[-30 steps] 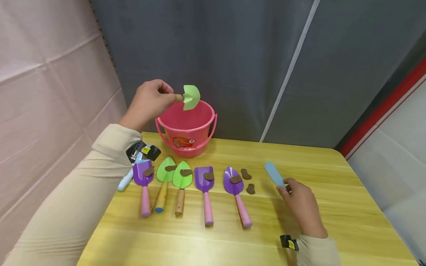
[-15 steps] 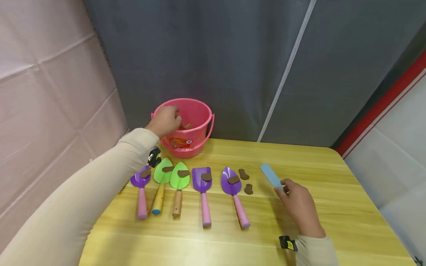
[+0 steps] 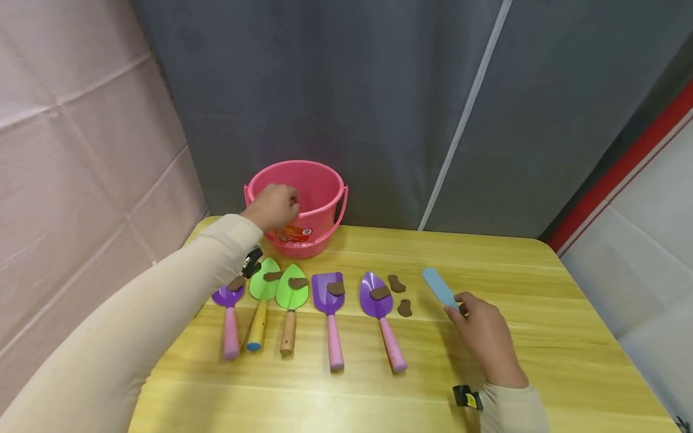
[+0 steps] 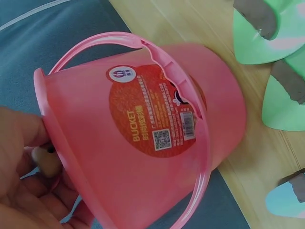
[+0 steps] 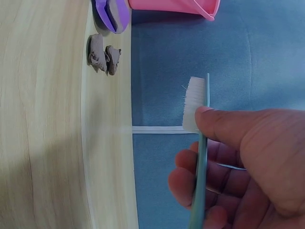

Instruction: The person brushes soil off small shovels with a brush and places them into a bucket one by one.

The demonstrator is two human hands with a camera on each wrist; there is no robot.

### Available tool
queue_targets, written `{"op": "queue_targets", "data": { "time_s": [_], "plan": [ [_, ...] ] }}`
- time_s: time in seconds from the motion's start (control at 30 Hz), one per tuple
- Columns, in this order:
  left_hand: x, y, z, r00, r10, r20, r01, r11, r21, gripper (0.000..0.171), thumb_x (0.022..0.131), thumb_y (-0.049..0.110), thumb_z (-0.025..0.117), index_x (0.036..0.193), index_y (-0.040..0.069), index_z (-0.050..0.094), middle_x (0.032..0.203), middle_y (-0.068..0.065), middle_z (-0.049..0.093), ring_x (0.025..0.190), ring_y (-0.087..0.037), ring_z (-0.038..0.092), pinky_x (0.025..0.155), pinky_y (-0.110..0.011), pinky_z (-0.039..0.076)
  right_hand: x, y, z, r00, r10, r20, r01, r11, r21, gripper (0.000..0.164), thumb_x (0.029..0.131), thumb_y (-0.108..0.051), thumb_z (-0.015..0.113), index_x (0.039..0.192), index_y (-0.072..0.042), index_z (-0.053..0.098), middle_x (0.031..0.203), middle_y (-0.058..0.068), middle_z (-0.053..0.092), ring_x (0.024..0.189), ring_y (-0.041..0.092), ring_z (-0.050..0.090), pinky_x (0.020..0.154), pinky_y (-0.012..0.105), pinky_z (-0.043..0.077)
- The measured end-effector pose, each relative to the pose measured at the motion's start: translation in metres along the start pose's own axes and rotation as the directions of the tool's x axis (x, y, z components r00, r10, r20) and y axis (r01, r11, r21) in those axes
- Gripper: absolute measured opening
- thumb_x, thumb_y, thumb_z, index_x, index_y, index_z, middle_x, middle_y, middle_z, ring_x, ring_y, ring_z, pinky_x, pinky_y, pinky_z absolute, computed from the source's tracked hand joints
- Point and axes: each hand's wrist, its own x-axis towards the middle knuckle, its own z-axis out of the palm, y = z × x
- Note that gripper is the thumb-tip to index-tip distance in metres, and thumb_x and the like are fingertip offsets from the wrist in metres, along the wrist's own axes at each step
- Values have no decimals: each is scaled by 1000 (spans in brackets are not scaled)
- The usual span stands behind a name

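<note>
Well, gripping a wooden handle (image 4: 46, 162) with the left hand (image 3: 272, 204), right at the rim of the pink bucket (image 3: 323, 219), upper centre-left of the frame; not seeing the rest. Also holding a blue brush (image 3: 440, 288) in the right hand (image 3: 484, 337), lower right, slanting lengthwise up-left, leaving the left hand way nearer the bucket.

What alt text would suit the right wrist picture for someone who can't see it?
A right hand holds a blue brush with white bristles. On the left, two brown lumps and part of a purple shovel lie on a wooden table; a pink bucket shows at the top.
</note>
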Motion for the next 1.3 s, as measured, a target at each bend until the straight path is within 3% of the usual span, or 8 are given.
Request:
{"op": "queue_targets", "data": {
  "time_s": [0.2, 0.7, 0.8, 0.9, 1.03, 1.17, 1.23, 1.3],
  "plan": [
    [-3, 1, -2, 999, -17, 32, 18, 1000, -24, 18, 92, 7, 49, 80, 3, 62, 69, -7, 56, 65, -22, 51, 61, -33, 43, 0, -1, -2, 1000, -1, 1, 1, 1000, -2, 28, 94, -17, 69, 113, 3, 64, 88, 14, 68, 58, 17, 49, 52, 32, 40],
    [-11, -3, -12, 995, 19, 93, -20, 1000, 10, 25, 97, 19, 55, 107, -3, 63, 96, -16, 66, 89, -30, 60, 84, -45, 51, 2, -1, -1, 1000, -5, -4, 5, 1000, -5, 27, 94, -18, 69, 112, 2, 64, 85, 11, 66, 57, 17, 47, 52, 33, 38],
    [-12, -3, -19, 999, 26, 47, -26, 1000, -7, 34, 97, 20, 58, 119, -6, 60, 112, -21, 64, 103, -35, 59, 93, -50, 49, 2, -1, -2, 1000, -3, -4, 3, 1000, -6, 28, 94, -18, 68, 113, 3, 64, 85, 11, 67, 57, 17, 48, 52, 33, 39],
    [-16, 1, -29, 997, -46, -67, 37, 991, -127, 41, 98, 26, 57, 126, -4, 57, 123, -21, 60, 110, -36, 56, 94, -52, 48, 3, -1, -2, 1000, -3, -3, 3, 1000, -5, 27, 94, -18, 68, 113, 2, 64, 85, 11, 66, 58, 17, 48, 52, 33, 39],
    [-25, 13, -34, 960, -160, -231, 78, 941, -329, 36, 99, 30, 57, 121, 2, 62, 120, -14, 60, 102, -30, 56, 87, -46, 51, 3, -2, -3, 1000, -11, 0, 11, 1000, -6, 27, 94, -18, 69, 112, 2, 65, 85, 10, 66, 59, 18, 48, 53, 32, 40],
    [-38, 32, -15, 941, -116, -318, -13, 926, -376, 25, 98, 22, 59, 110, 2, 67, 107, -10, 64, 92, -25, 57, 90, -41, 49, 2, -2, -3, 1000, -3, -3, 3, 1000, -4, 27, 94, -18, 69, 112, 1, 65, 86, 11, 66, 61, 18, 49, 54, 33, 40],
    [-47, 45, 1, 945, -65, -322, -67, 921, -384, 22, 96, 18, 60, 108, 1, 68, 104, -11, 65, 92, -26, 59, 90, -41, 48, 1, -2, -3, 1000, 3, -3, -4, 1000, -3, 27, 94, -18, 69, 112, 2, 65, 86, 11, 66, 61, 19, 50, 54, 33, 40],
    [-57, 60, 20, 965, -15, -261, -88, 921, -378, 22, 96, 16, 62, 110, 1, 68, 106, -11, 65, 96, -26, 59, 92, -41, 48, 1, -1, -3, 1000, 4, -1, -4, 1000, -1, 27, 94, -18, 69, 112, 2, 64, 86, 11, 66, 61, 19, 49, 54, 33, 40]
  ]
}}
